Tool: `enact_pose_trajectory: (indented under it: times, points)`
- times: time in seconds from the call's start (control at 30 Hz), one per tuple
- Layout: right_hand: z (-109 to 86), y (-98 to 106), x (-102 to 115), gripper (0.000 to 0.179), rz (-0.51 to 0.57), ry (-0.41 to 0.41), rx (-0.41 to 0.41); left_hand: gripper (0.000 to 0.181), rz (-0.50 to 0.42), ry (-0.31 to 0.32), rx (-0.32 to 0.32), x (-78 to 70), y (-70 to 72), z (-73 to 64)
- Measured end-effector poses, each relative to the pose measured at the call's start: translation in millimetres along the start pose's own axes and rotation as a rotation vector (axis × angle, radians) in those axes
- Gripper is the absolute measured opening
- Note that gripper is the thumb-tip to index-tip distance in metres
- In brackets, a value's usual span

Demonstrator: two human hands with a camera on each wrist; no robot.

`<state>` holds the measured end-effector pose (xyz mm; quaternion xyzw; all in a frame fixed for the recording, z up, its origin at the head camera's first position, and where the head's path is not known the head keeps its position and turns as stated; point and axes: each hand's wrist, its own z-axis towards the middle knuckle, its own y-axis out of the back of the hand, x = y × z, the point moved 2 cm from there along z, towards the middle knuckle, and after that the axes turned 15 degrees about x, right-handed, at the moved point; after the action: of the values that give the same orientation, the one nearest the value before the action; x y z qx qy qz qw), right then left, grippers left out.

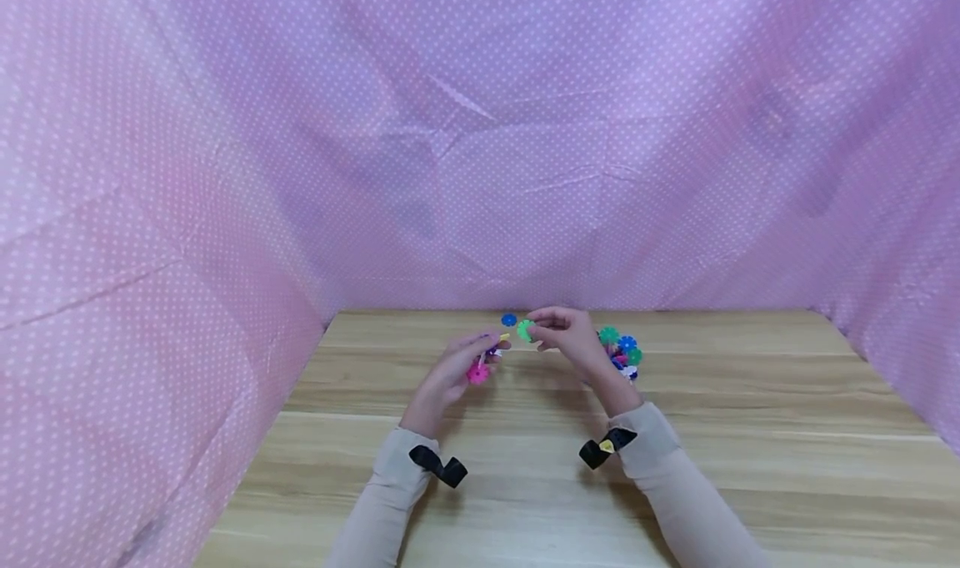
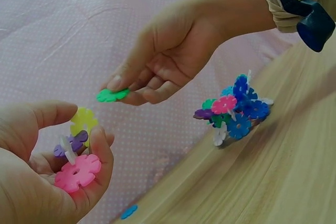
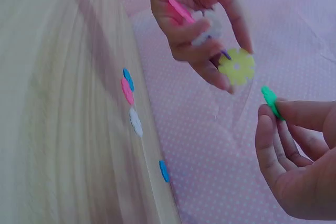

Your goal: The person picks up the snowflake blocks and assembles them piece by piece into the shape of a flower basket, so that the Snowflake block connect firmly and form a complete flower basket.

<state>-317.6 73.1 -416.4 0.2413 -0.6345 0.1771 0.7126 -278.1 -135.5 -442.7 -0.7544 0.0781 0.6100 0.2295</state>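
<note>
My left hand (image 1: 453, 366) grips a small chain of joined flower-shaped plastic discs. In the left wrist view it runs from a pink disc (image 2: 79, 173) through a white disc (image 2: 68, 149) and a purple disc (image 2: 72, 144) to a yellow disc (image 2: 83, 120) by the fingertips. Between thumb and fingers my right hand (image 1: 573, 334) pinches a single green disc (image 2: 112, 95). The green disc is apart from the yellow one, with a small gap between them in the right wrist view. Both hands are raised over the far part of the table.
A cluster of joined discs (image 2: 239, 108) in blue, green, pink, purple and white stands on the wooden table (image 1: 525, 485), right of my right hand. Loose on the tabletop lie a blue disc (image 1: 509, 319), a pink disc (image 3: 127, 91) and a white disc (image 3: 135, 122). Pink dotted cloth (image 1: 525, 176) hangs around the table.
</note>
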Motion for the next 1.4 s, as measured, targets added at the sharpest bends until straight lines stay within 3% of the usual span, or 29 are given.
enact_pose_trajectory:
  times: [0.2, 0.4, 0.63, 0.8, 0.97, 1.13, 1.4]
  points:
    - [-0.9, -10, 1, 0.028, 0.004, 0.004, -0.052, 0.039, 0.015, 0.013, 0.035, -3.0, -2.0, 0.3]
    - [1.2, -16, 0, 0.028, 0.014, 0.055, -0.098, 0.043, 0.031, -0.013, 0.064, -5.0, -0.6, 1.7]
    - [-1.0, -22, -2, 0.025, 0.006, 0.079, -0.155, 0.039, 0.028, -0.07, 0.002, -0.9, -6.3, 3.1]
    - [-2.7, -24, -2, 0.022, 0.018, 0.103, -0.177, 0.036, 0.006, -0.066, -0.054, 0.4, -10.4, 2.9]
    - [-2.0, -22, -3, 0.021, 0.044, 0.147, -0.149, 0.036, -0.003, -0.056, -0.069, -1.1, -13.1, 3.7]
    - [1.6, -18, -8, 0.027, 0.123, 0.146, -0.066, 0.035, -0.003, -0.041, -0.081, -2.0, -12.3, 5.1]
    - [3.7, -13, -11, 0.028, 0.141, 0.157, 0.016, 0.036, 0.053, -0.022, -0.02, -1.2, -10.3, 7.3]
